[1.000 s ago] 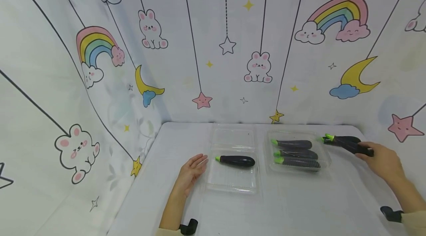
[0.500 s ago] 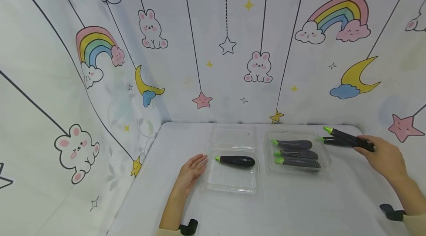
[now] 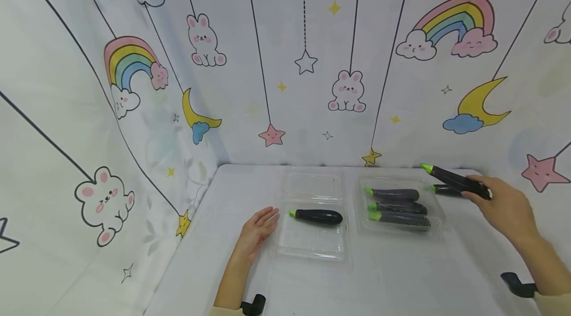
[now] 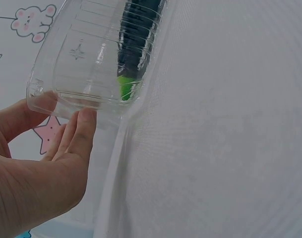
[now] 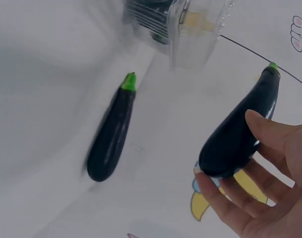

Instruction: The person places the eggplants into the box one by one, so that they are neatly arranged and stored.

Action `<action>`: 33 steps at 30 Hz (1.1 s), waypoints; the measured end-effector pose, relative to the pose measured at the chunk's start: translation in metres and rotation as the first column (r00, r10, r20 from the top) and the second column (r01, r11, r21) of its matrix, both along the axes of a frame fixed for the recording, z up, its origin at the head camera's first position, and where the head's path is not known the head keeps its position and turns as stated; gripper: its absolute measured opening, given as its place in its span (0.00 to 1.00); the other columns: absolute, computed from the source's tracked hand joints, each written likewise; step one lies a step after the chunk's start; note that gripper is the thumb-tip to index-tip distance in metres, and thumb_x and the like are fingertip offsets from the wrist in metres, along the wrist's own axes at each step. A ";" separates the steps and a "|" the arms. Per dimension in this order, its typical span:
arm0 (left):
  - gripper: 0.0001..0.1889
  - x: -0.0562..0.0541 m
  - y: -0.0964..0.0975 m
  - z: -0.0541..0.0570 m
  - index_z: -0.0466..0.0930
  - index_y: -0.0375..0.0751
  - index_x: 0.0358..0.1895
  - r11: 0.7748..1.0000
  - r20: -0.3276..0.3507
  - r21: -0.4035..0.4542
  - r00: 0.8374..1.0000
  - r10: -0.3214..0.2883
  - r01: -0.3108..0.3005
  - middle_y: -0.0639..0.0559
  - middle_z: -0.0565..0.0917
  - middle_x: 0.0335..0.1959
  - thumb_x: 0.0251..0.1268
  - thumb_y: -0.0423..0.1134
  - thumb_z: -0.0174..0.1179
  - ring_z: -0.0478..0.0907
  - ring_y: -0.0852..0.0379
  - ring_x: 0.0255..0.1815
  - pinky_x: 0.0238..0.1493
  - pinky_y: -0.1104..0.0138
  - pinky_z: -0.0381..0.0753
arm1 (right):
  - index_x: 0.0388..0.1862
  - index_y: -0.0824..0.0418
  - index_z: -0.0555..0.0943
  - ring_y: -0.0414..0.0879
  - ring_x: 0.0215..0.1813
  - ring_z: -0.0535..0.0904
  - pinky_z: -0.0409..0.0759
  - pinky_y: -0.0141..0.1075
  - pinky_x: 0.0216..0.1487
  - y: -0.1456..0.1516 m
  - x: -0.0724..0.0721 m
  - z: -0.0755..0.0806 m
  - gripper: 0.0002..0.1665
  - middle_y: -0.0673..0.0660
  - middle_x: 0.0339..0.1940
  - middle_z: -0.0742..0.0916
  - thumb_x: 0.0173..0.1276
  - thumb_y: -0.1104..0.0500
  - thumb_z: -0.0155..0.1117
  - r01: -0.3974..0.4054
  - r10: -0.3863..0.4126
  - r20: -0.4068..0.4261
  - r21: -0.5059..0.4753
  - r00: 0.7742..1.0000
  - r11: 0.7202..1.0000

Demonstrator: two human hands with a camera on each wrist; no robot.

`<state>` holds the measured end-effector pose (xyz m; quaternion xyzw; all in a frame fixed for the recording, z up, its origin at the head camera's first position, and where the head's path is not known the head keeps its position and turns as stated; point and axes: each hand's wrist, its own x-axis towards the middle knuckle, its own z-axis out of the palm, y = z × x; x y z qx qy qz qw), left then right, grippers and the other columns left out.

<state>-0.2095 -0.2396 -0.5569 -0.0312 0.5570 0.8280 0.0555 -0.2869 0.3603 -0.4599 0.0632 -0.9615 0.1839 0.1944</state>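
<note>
My right hand [image 3: 510,207] grips an eggplant [image 3: 455,179] by its thick end, above the table, with the green stem pointing left and away. In the right wrist view, thumb and fingers wrap the dark body of the held eggplant [image 5: 240,129]. Beneath it, another eggplant [image 5: 111,134] lies on the table. My left hand [image 3: 256,232] stays at the left edge of an open clear plastic container [image 3: 308,256], fingers extended. In the left wrist view its fingertips touch the container's end wall [image 4: 81,99]. One eggplant [image 3: 317,216] lies inside that container.
Right of it stands a second clear container [image 3: 363,182] with three eggplants [image 3: 397,207] side by side. Both sit on a white-covered table [image 3: 392,276]. A printed curtain [image 3: 250,98] hangs along the table's back and left side.
My right hand has lifted the eggplant off the spot beside the other loose one and moved it slightly left, stem end higher. The left hand and containers have not moved.
</note>
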 end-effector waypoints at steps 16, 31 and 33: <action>0.35 0.000 0.000 0.000 0.54 0.26 0.79 1.000 0.009 0.017 1.000 -0.001 0.001 0.30 0.64 0.79 0.70 0.17 0.53 0.63 0.40 0.80 0.66 0.68 0.78 | 0.65 0.62 0.80 0.75 0.57 0.79 0.75 0.69 0.45 -0.039 0.020 0.008 0.31 0.72 0.60 0.83 0.67 0.53 0.77 -0.126 0.122 -0.076 -0.045 0.990 0.991; 0.35 0.000 0.000 0.001 0.54 0.26 0.80 1.000 0.005 0.003 1.000 -0.004 0.004 0.30 0.62 0.79 0.70 0.18 0.53 0.63 0.40 0.80 0.66 0.67 0.78 | 0.65 0.61 0.81 0.70 0.53 0.80 0.78 0.66 0.43 -0.067 0.033 0.009 0.33 0.71 0.60 0.84 0.64 0.54 0.80 -0.174 0.170 -0.116 -0.022 0.979 0.985; 0.35 0.000 0.000 0.001 0.54 0.26 0.80 1.000 0.004 0.004 1.000 -0.005 0.005 0.30 0.63 0.79 0.70 0.18 0.52 0.63 0.40 0.80 0.66 0.67 0.78 | 0.65 0.61 0.81 0.70 0.53 0.81 0.79 0.66 0.42 -0.070 0.034 0.009 0.33 0.70 0.59 0.85 0.63 0.54 0.80 -0.181 0.178 -0.129 -0.014 0.976 0.983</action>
